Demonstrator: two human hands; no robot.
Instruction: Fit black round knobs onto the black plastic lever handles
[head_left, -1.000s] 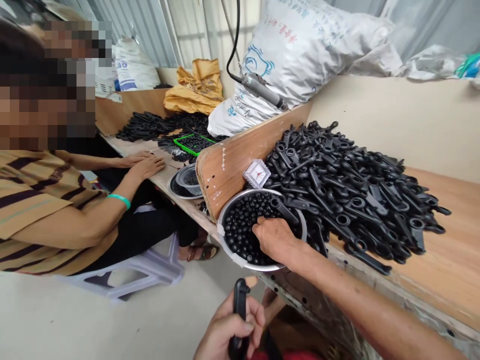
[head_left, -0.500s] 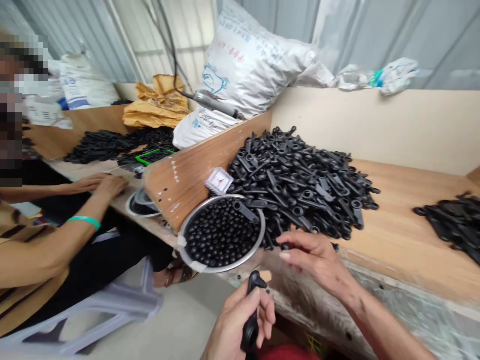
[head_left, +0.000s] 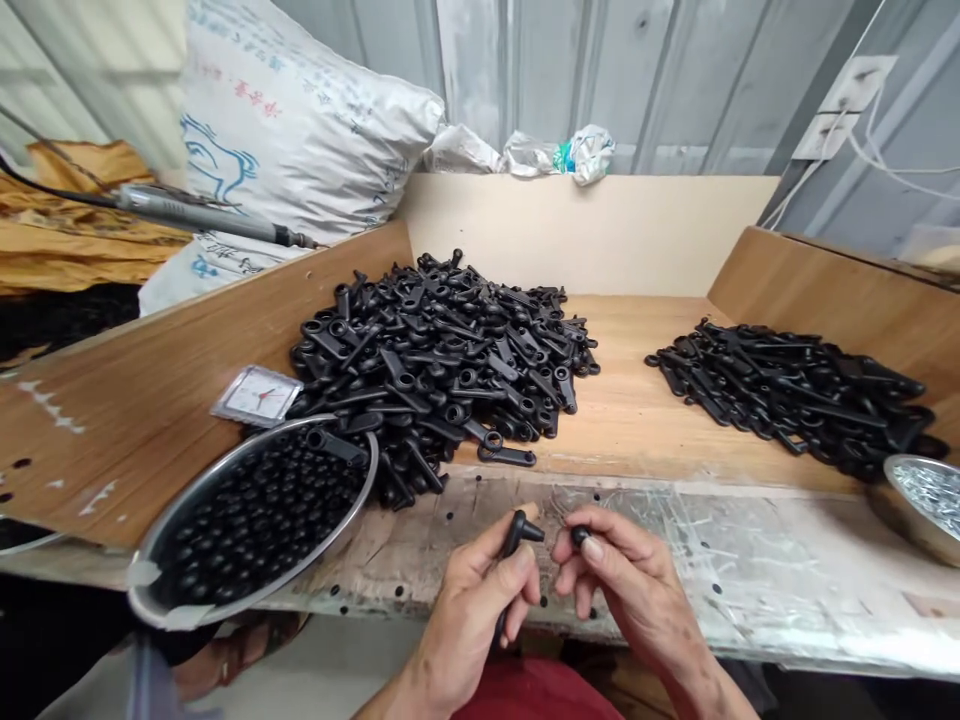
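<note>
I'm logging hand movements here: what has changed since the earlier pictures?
The right hand has left the bowl of black balls, moving to the right, and now holds one black ball near the left hand. The view has swung right, bringing a metal dish in. The left hand still grips the black lever; the clock remains beside the bowl.
</note>
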